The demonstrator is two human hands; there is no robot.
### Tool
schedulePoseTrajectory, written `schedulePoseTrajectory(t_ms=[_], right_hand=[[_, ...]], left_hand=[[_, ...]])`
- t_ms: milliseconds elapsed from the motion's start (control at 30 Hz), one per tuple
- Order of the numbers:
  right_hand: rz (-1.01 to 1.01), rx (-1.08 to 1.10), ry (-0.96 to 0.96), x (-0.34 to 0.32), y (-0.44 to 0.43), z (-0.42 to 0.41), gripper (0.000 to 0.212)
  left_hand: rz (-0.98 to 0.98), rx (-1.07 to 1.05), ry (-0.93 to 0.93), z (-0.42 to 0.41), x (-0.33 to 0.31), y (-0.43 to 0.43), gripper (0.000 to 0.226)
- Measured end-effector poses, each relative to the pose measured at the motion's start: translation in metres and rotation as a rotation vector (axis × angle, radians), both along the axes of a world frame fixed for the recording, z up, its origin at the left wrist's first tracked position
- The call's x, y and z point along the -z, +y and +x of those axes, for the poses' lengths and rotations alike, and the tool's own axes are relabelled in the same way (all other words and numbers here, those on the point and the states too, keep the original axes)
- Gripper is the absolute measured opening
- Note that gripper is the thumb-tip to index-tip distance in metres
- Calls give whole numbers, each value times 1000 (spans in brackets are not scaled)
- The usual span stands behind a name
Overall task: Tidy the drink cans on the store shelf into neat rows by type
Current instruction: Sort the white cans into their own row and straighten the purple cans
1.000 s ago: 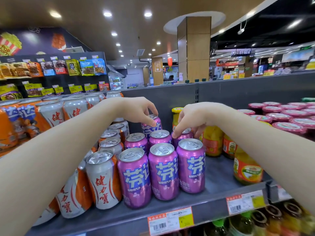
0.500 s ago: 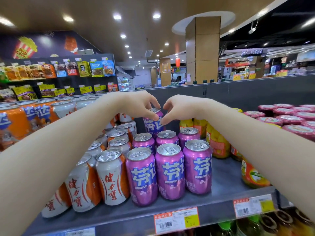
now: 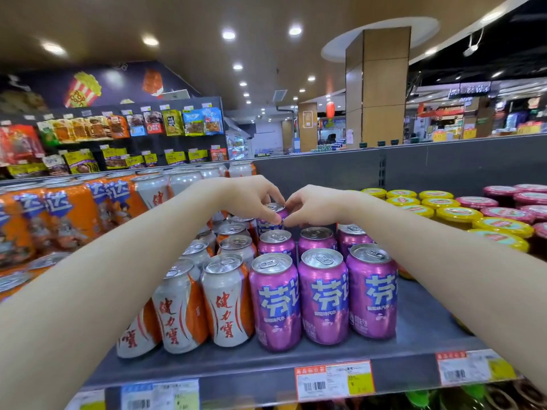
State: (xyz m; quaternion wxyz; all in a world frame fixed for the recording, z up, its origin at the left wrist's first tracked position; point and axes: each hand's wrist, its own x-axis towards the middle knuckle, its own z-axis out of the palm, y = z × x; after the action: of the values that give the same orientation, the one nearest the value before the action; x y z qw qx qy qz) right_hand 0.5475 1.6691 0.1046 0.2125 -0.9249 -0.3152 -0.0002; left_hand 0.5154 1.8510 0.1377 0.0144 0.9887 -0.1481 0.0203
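Purple cans (image 3: pixel 322 294) stand in three short rows on the grey shelf (image 3: pixel 426 327). White-and-orange cans (image 3: pixel 228 300) stand in rows to their left. A rear purple can (image 3: pixel 273 216) sits raised at the back of the leftmost purple row. My left hand (image 3: pixel 251 196) grips its top rim from the left. My right hand (image 3: pixel 313 205) pinches its right side. Both arms reach over the front cans.
Orange can packs (image 3: pixel 65 214) are stacked at the left. Jars with yellow lids (image 3: pixel 455 214) and pink lids (image 3: pixel 515 199) fill the shelf's right side. Price tags (image 3: pixel 334 380) line the shelf edge. A grey back panel (image 3: pixel 325 173) closes the rear.
My right hand has moved left from the third row's back can to the rear purple can, joining my left hand. The camera has shifted, so the shelf appears further right.
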Motion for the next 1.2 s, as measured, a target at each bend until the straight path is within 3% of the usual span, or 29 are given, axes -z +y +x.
schedulePoseTrajectory(t_ms=[300, 533, 733, 1000, 1100, 1200], right_hand=[[-159, 7, -52, 7, 5, 1, 32], [-95, 4, -8, -4, 2, 1, 39], [-71, 10, -3, -10, 12, 1, 38], [-188, 28, -92, 0, 29, 8, 37], [-200, -28, -37, -3, 26, 4, 33], [-192, -57, 13, -3, 26, 2, 42]], left_hand=[[24, -5, 4, 9, 25, 0, 49], [-127, -41, 3, 5, 13, 13, 51], [118, -146, 3, -12, -6, 23, 39], [341, -110, 102, -13, -2, 7, 55], [390, -110, 91, -16, -3, 5, 58], [408, -126, 91, -14, -2, 6, 61]])
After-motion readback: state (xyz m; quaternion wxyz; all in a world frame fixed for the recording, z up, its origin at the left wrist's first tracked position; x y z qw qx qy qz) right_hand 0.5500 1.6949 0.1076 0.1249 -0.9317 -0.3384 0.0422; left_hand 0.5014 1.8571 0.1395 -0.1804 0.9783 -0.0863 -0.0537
